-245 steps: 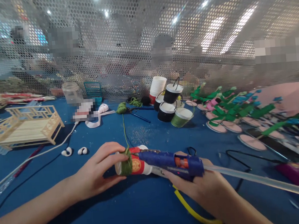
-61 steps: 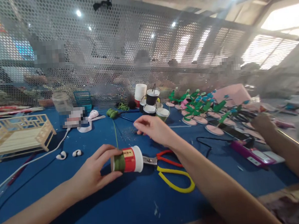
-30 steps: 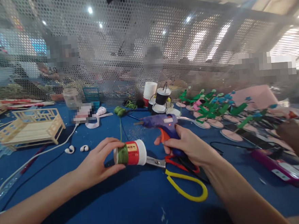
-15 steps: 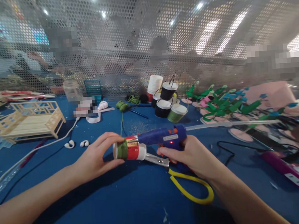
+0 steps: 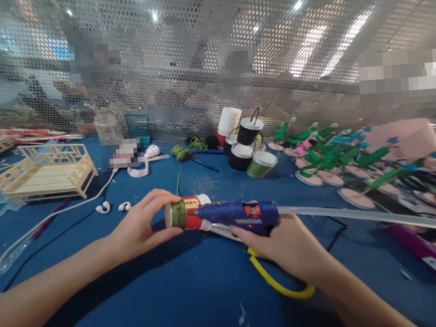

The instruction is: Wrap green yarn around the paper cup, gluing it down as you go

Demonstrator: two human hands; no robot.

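My left hand [image 5: 147,218] pinches the end of a red and white paper cup [image 5: 192,205] lying on its side, partly wrapped in green yarn [image 5: 179,214]. A strand runs from the wrap back to a green yarn ball [image 5: 180,152]. In my right hand [image 5: 287,243] is a blue hot glue gun [image 5: 225,214], its nozzle pointing left at the cup beside the yarn; I cannot tell whether it touches. A clear glue stick [image 5: 341,214] sticks out of its back. Scissors with yellow handles [image 5: 282,281] lie under the gun, partly hidden.
Stacked paper cups [image 5: 230,120] and yarn-wrapped buckets [image 5: 251,130] stand at the back. A small wooden bed [image 5: 49,175] is at left, near earphones [image 5: 103,207] and a white cable [image 5: 60,210]. Green paper plants [image 5: 322,158] and a purple power strip [image 5: 425,248] are at right.
The glue gun has tilted and its rear has dropped, so the glue stick now slopes down to the right. It covers more of the cup and scissors. My left hand keeps its hold.
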